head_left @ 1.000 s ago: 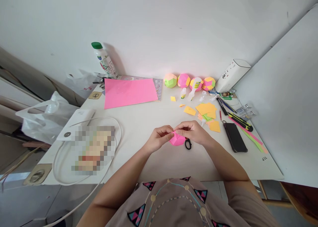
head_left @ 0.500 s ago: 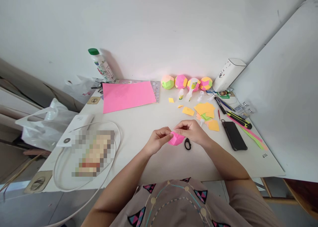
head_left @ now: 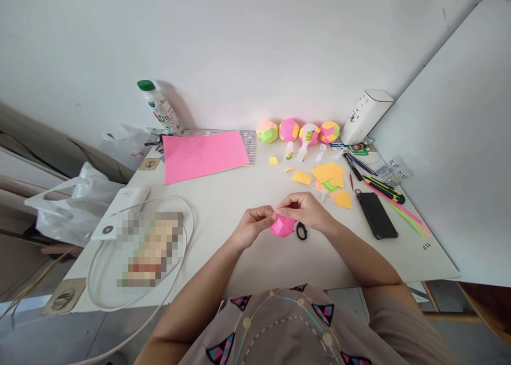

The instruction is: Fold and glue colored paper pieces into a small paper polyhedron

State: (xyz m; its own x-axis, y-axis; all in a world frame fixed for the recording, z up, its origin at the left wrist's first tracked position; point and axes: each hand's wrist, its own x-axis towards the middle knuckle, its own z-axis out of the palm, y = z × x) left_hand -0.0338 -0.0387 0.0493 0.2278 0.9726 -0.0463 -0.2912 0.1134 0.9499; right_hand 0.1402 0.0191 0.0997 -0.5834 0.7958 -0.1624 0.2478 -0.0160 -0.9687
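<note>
Between both hands is a pink folded-paper piece [head_left: 282, 227], faceted like part of a paper ball. My left hand [head_left: 254, 224] pinches its upper left edge between thumb and fingers. My right hand [head_left: 304, 209] pinches the top edge from the other side, the fingertips of both hands close together. Just right of the pink piece, black scissors [head_left: 302, 231] lie on the table, only the handle loops showing. Beyond my right hand are loose orange paper pieces [head_left: 328, 174] with some green and peach ones among them.
Several multicoloured paper balls [head_left: 288, 130] line the wall, with glue bottles [head_left: 289, 151] before them. A pink sheet [head_left: 205, 156] lies back left. At right are a black phone [head_left: 376, 216], cutters [head_left: 385, 190] and a white box [head_left: 367, 117]. A white cable [head_left: 191, 232] loops at left.
Both hands keep their pinch on the pink paper piece, which has tilted slightly so more of its lower faces show. The view has shifted a little.
</note>
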